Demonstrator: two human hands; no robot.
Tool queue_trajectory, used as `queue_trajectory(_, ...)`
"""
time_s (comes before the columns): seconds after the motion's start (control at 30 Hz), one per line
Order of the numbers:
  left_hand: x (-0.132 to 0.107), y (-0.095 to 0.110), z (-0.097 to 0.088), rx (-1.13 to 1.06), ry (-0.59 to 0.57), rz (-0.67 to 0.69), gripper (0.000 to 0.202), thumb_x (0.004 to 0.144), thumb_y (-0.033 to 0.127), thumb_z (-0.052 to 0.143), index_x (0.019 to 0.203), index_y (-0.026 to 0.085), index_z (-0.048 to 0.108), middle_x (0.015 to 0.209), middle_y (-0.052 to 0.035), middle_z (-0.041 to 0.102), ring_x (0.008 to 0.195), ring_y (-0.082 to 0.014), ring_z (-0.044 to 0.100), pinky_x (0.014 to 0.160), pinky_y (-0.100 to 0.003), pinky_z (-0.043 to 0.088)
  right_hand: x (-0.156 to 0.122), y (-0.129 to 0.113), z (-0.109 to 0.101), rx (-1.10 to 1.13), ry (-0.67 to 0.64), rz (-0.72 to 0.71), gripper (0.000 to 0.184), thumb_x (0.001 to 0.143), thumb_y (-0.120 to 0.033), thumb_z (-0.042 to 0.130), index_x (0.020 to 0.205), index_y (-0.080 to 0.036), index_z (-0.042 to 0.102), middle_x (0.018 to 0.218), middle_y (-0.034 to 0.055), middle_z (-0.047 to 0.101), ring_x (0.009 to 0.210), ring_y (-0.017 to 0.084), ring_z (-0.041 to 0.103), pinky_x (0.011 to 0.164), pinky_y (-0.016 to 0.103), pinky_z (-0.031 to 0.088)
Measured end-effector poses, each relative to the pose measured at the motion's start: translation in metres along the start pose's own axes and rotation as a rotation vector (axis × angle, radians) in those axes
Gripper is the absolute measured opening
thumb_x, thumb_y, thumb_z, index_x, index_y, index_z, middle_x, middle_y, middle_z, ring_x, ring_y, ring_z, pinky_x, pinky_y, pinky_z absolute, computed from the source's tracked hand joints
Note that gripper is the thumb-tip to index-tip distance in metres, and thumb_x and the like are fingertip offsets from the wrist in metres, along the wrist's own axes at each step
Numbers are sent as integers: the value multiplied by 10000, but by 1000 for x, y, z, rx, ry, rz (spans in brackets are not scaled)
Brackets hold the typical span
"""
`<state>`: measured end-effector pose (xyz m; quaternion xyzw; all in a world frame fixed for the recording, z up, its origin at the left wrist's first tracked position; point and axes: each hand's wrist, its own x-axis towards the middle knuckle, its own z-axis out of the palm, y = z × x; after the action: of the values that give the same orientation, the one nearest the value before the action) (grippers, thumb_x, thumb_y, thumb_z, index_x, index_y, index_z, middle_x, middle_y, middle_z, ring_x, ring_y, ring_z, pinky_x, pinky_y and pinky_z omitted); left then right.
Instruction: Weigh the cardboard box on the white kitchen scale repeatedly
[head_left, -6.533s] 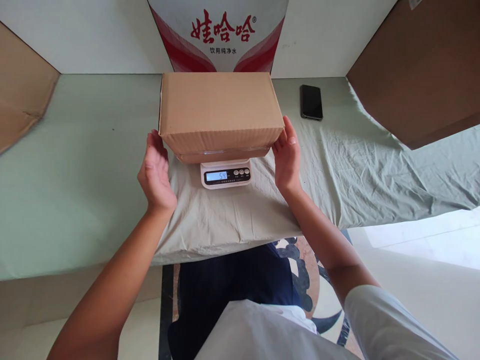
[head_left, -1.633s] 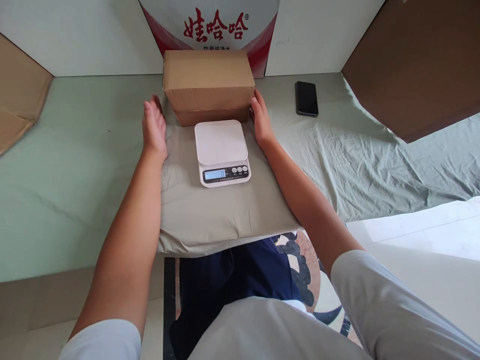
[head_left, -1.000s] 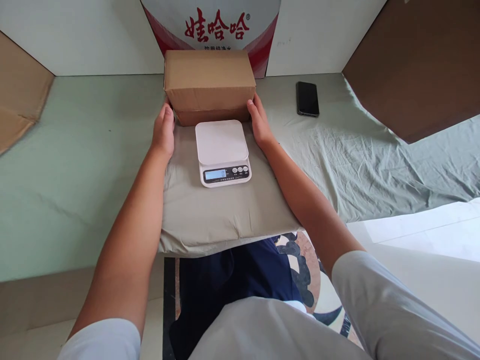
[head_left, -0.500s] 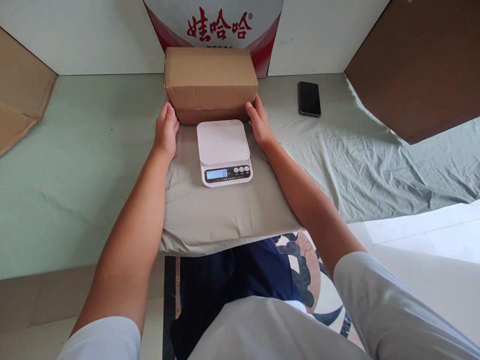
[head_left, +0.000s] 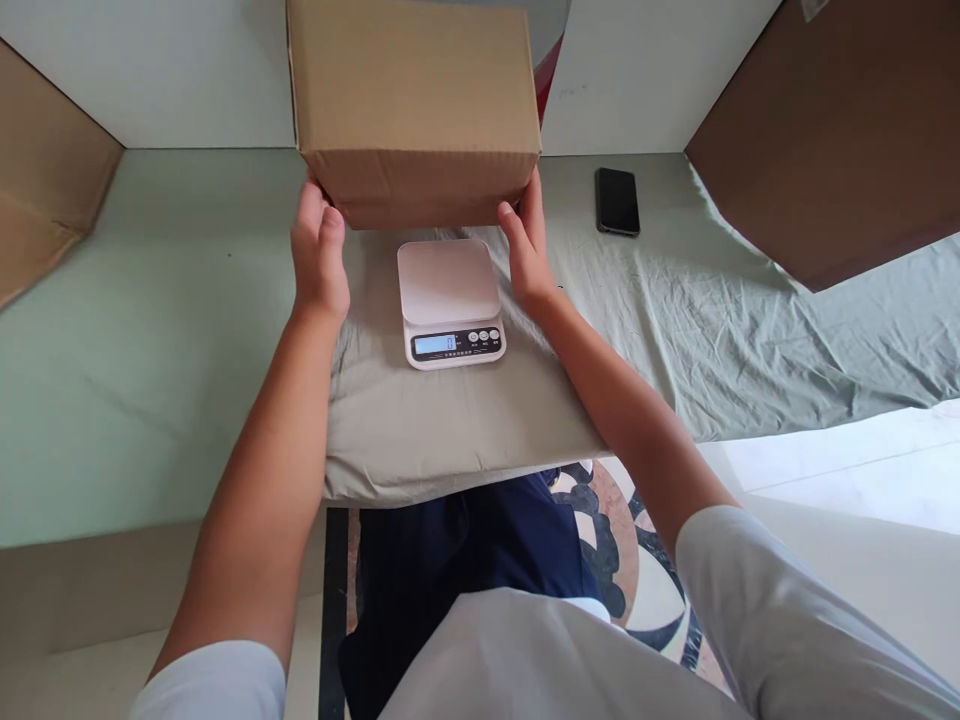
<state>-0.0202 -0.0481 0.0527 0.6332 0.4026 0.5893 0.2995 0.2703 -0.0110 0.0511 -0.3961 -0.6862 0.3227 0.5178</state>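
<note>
A brown cardboard box [head_left: 420, 110] is held up between my two hands, raised off the cloth behind the scale. My left hand [head_left: 319, 250] grips its lower left end, and my right hand [head_left: 527, 245] grips the lower right end with the thumb toward me. Some fingertips are hidden behind and under the box. Just nearer to me, a white digital kitchen scale [head_left: 450, 285] sits on the cloth between my forearms. Its plate is bare and its lit display [head_left: 435, 344] reads 0.
A black smartphone [head_left: 618, 202] lies on the cloth-covered table [head_left: 180, 330] to the right. Large cardboard pieces stand at the left [head_left: 52, 180] and right [head_left: 832, 140]. Behind the held box is a printed carton [head_left: 551, 75], mostly covered. White panels back the table.
Both hands have lifted the box up from the cloth, so it looks larger and covers the red lettering behind. The scale has stayed in place.
</note>
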Motion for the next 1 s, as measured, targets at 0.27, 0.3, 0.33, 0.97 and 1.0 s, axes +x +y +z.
queue_trajectory(0.27, -59, 55, -3, 87, 78, 204, 1072, 852, 1090, 549, 1587, 319, 657, 1614, -115, 625, 1714, -443, 470, 1423, -600, 363, -68, -48, -18, 66, -61, -25, 1079, 908, -1000, 471, 1813, -530, 119, 1917, -97, 354, 1842, 324, 284, 1550, 550, 296)
queue_trajectory(0.3, -68, 57, -4, 81, 59, 202, 1035, 880, 1065, 545, 1615, 345, 653, 1626, -101, 625, 1717, -447, 465, 1422, -616, 356, -78, -49, -21, 73, -83, -3, 1079, 902, -1003, 482, 1810, -533, 136, 1907, -80, 378, 1832, 344, 303, 1541, 573, 307)
queue_trajectory(0.33, -77, 59, -4, 70, 34, 204, 983, 915, 1029, 546, 1638, 371, 649, 1631, -91, 631, 1717, -449, 465, 1421, -628, 352, -87, -50, -24, 79, -95, 17, 1087, 892, -1007, 495, 1806, -533, 149, 1901, -67, 390, 1824, 359, 316, 1537, 590, 310)
queue_trajectory(0.97, -114, 44, 2, -28, 106, -22, 700, 954, 940, 562, 1467, 505, 755, 1494, -65, 758, 1570, -469, 640, 1296, -735, 474, -103, -25, -28, 89, -108, 77, 1196, 835, -1109, 406, 1838, -527, 117, 1987, -115, 217, 1892, 323, 160, 1558, 606, 233)
queue_trajectory(1.0, -115, 44, 3, -26, 106, -31, 691, 963, 931, 560, 1464, 497, 754, 1491, -72, 760, 1567, -465, 644, 1293, -733, 479, -103, -25, -29, 86, -106, 77, 1198, 836, -1110, 406, 1839, -524, 118, 1989, -114, 211, 1892, 326, 159, 1557, 610, 233)
